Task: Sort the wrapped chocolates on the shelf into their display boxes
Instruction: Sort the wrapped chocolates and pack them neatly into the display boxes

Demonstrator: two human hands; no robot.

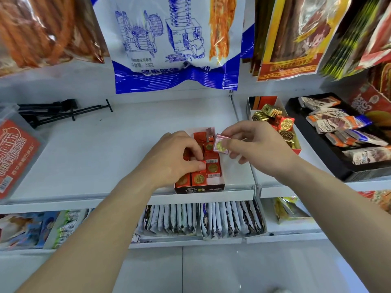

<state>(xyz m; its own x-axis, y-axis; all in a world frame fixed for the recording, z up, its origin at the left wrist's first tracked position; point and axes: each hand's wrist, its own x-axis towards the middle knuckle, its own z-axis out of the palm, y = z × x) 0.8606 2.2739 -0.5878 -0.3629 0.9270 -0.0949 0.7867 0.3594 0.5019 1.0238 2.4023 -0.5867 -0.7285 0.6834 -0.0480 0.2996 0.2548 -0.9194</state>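
Note:
A small display box [198, 188] with a dark front stands at the shelf's front edge, packed with red square wrapped chocolates [213, 169]. My left hand [177, 159] rests inside it, thumb and fingers pressed on the red chocolates in the left half. My right hand [254, 142] hovers just right of the box's far end and pinches a pink square chocolate [221, 145] with a gold medallion. Another pink one [210, 131] sits at the back of the box. A second box [251, 106] further right holds gold and red wrapped chocolates [284, 123].
A black tray [313, 144] of wrapped snack bars lies at far right. Black hooks [61, 112] lie at the back left of the white shelf [101, 149]. Snack bags [175, 45] hang above. Boxes of sachets [201, 218] fill the shelf below.

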